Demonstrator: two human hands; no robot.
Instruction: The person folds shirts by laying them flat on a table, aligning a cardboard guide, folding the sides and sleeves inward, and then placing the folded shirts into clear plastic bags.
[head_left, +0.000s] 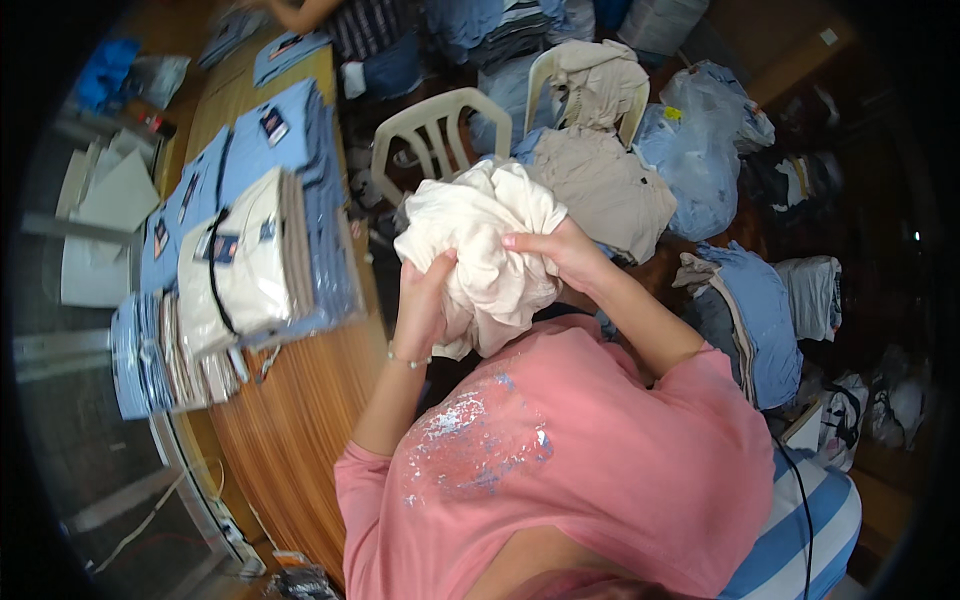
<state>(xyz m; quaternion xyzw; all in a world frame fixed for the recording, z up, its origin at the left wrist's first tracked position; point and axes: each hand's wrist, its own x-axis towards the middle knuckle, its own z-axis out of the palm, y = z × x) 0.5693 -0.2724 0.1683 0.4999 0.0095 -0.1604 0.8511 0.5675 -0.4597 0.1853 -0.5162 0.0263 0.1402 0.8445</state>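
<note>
Wooden table at left, bearing stacks of folded, bagged shirts: cream stack in front, light blue stacks behind and beside. White plastic chair past the table edge, beige garments heaped just beside it. Clear plastic bags and folded blue clothing at right.

Folded shirts left on table, chair behind
</note>
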